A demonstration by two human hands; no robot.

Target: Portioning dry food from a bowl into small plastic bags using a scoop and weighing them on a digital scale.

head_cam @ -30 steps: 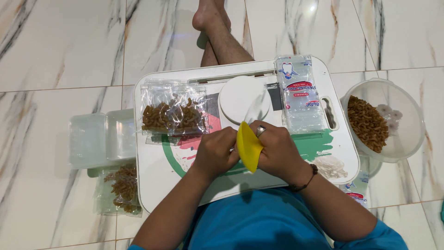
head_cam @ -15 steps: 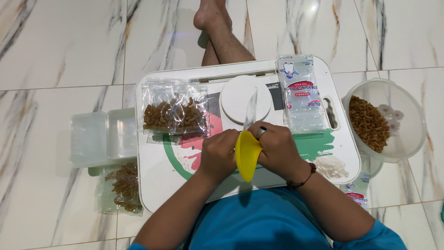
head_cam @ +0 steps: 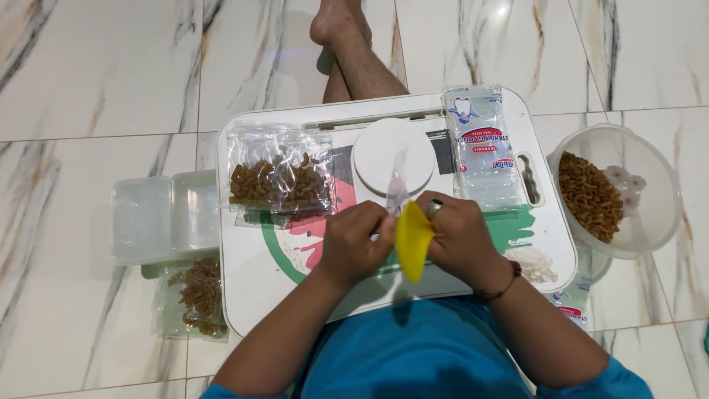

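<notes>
Yellow scoop (head_cam: 412, 240) sits between both hands over the near-centre of the white lap tray (head_cam: 255, 310), tilted, its tip pointing toward the person. Right hand (head_cam: 461, 235) is closed around the scoop's right edge. Left hand (head_cam: 356, 240) is pinched shut at the scoop's left edge, apparently on the mouth of a small clear pouch (head_cam: 397, 191) that rises from between the fingers; the exact contact is hidden behind the fingers.

Pouch overlaps the round white scale platform (head_cam: 384, 151) at tray centre. Left of it, touching the tray top: filled clear bags of brown pasta (head_cam: 279, 179), lying flat. Right of the scale: stack of empty clear pouches (head_cam: 481, 144) in its wrapper, next to the tray's handle slot. The tray has a red-and-green print, partly covered by the hands.

Off the tray, right: clear plastic bowl (head_cam: 650, 199) with brown pasta heaped on its left side, just beside the tray edge. Off the tray, left: two clear plastic containers (head_cam: 159, 218) side by side, and below them another bag of pasta (head_cam: 193, 295) on the floor.

Floor is white marble-look tile (head_cam: 96, 81) with grey-brown veins. The person's bare legs (head_cam: 354, 55) extend beyond the tray's far edge. Blue shirt (head_cam: 413, 355) fills the bottom of the view.
</notes>
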